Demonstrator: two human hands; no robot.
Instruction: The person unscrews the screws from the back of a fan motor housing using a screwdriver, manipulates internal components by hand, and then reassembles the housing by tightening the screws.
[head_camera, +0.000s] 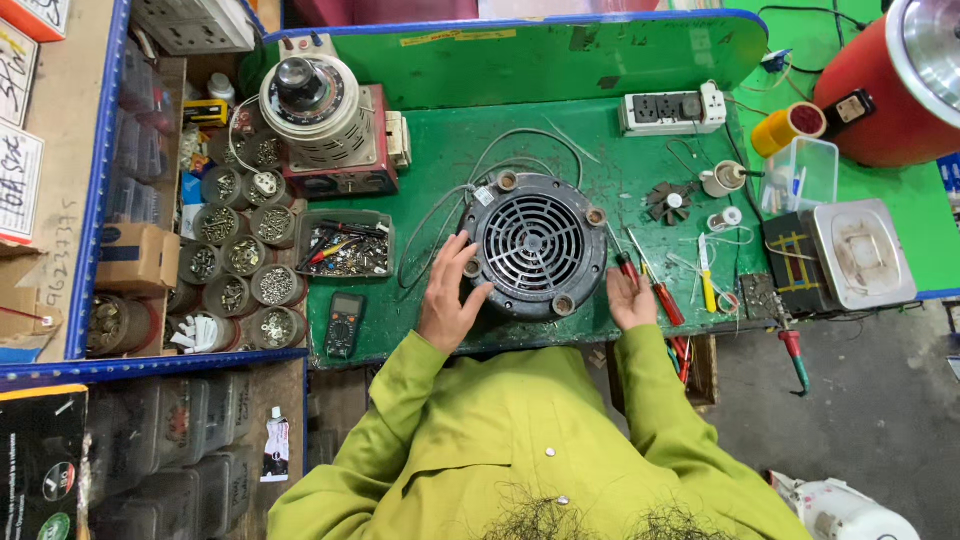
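We see the round grey fan motor housing (536, 245) lying grille-up at the middle of the green workbench (440, 150). Our left hand (448, 298) rests against its left rim, fingers spread wide. Our right hand (630, 298) lies flat just beside its right edge, fingers loosely open, near the red-handled screwdrivers (655, 285).

Fan motor (535, 245) mid-bench; multimeter (343, 325) left, screwdrivers (655, 285) right, power strip (672, 110) behind.

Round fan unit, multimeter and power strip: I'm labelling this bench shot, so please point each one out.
Round fan unit (538, 243), head view, on the centre of its grille.
Multimeter (344, 325), head view, on the middle of its dark body.
Power strip (668, 110), head view, on its white socket face.
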